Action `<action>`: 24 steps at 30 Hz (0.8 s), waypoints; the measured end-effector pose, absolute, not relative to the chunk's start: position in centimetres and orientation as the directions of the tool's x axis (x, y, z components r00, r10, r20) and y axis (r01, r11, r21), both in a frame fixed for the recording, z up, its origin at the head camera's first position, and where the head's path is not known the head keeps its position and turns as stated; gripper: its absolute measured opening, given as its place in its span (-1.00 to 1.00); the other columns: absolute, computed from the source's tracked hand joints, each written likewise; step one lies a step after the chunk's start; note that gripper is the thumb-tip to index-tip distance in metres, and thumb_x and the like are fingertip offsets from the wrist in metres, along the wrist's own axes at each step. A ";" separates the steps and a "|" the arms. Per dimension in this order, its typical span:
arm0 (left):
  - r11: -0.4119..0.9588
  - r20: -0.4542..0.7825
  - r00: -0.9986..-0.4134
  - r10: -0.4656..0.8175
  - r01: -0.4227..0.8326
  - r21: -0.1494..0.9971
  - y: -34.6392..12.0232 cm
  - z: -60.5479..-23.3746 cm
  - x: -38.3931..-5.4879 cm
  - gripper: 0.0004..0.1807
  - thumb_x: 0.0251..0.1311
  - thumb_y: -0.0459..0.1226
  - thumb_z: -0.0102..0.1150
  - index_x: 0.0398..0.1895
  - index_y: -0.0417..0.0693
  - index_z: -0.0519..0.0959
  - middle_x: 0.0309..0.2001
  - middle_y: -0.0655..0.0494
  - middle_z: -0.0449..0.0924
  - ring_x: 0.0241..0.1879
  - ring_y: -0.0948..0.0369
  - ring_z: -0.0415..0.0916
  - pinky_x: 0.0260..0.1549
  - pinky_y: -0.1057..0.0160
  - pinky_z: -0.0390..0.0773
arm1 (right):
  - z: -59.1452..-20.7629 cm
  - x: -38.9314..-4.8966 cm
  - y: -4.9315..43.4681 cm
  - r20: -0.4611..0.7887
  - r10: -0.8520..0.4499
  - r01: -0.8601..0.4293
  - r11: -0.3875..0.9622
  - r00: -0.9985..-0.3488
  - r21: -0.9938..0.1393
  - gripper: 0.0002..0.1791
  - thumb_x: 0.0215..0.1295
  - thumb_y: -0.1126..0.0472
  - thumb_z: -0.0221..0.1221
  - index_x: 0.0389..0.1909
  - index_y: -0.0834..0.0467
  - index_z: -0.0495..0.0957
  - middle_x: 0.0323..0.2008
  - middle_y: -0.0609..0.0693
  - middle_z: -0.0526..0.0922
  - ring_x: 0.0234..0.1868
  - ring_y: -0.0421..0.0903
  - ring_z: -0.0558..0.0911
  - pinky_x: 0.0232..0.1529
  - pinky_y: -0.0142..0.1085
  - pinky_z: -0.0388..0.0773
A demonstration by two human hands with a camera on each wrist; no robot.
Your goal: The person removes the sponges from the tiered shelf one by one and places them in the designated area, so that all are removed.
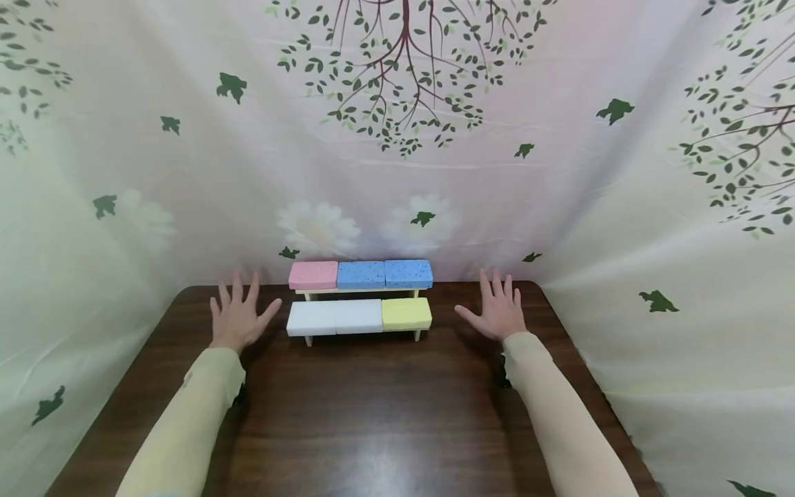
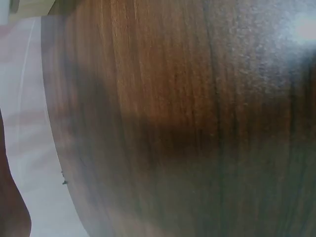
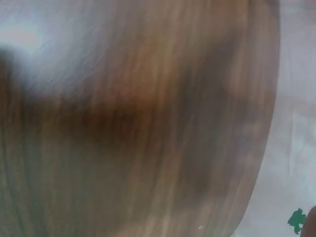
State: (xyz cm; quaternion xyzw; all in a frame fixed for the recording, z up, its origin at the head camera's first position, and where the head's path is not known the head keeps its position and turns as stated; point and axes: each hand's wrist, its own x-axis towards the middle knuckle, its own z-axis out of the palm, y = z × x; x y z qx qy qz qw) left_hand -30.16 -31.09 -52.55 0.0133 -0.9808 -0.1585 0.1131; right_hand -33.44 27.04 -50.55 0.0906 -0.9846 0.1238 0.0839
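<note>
In the head view, the left hand [image 1: 238, 317] and the right hand [image 1: 497, 310] are held out palm down with fingers spread and straight; nothing is grasped by either. Whether the desk [image 1: 373, 393] is touched by them cannot be told. Between them, two small racks are set one behind the other. On the rear rack [image 1: 341, 291], a pink block [image 1: 313, 275] is placed toward the left hand, followed by two blue blocks [image 1: 361, 275] toward the right. On the front rack [image 1: 417, 335], two white blocks [image 1: 312, 318] are set near the left thumb, and a yellow block [image 1: 406, 314] is set nearest the right thumb. The moment can be judged a pause, with no block being handled; for any block to be picked up, a hand would need to be brought inward and its fingers closed. Beneath the hands, the desk is dark, glossy and wood-grained; beyond and to either side, pale cloth [image 1: 683, 241] is hung, printed with branches, flowers and green shapes.

In the left wrist view, only grain, the curved desk edge and a sliver of hand are shown.

In the right wrist view, the desk is blurred; a green print [image 3: 296, 220] is seen beside a cut-off bit of skin.
</note>
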 end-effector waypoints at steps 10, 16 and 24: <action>0.822 0.024 -0.998 -0.054 -0.031 0.568 -30.9 -53.4 -28.9 0.07 0.49 0.44 -0.44 0.72 -0.09 -0.35 0.67 -0.41 -0.35 0.57 -0.49 -0.24 0.44 -0.54 -0.05 | -48.7 -34.5 24.1 0.142 -0.284 -0.317 0.871 -0.948 -0.376 0.27 0.32 -0.62 0.00 0.72 0.11 -0.25 0.69 0.27 -0.12 0.64 0.43 -0.12 0.55 0.41 -0.13; 0.650 -0.072 -0.996 -0.053 -0.089 0.755 -29.6 -53.7 -28.5 0.06 0.49 0.43 -0.39 0.73 -0.02 -0.37 0.69 -0.31 -0.24 0.62 -0.36 -0.20 0.49 -0.48 -0.07 | -47.4 -34.8 22.1 0.087 -0.352 -0.344 0.782 -0.932 -0.520 0.21 0.37 -0.50 0.12 0.72 0.12 -0.19 0.70 0.15 -0.09 0.68 0.23 -0.03 0.59 0.28 0.00; 0.368 -0.069 -0.996 0.052 -0.045 0.929 -27.9 -53.6 -28.7 0.01 0.55 0.14 0.06 0.73 -0.03 -0.29 0.61 -0.39 0.08 0.58 -0.30 0.05 0.50 -0.37 0.12 | -46.2 -35.3 20.1 0.043 -0.356 -0.311 0.746 -0.933 -0.589 0.15 0.43 -0.40 0.16 0.72 0.11 -0.20 0.71 0.11 -0.12 0.68 0.17 -0.02 0.60 0.23 0.05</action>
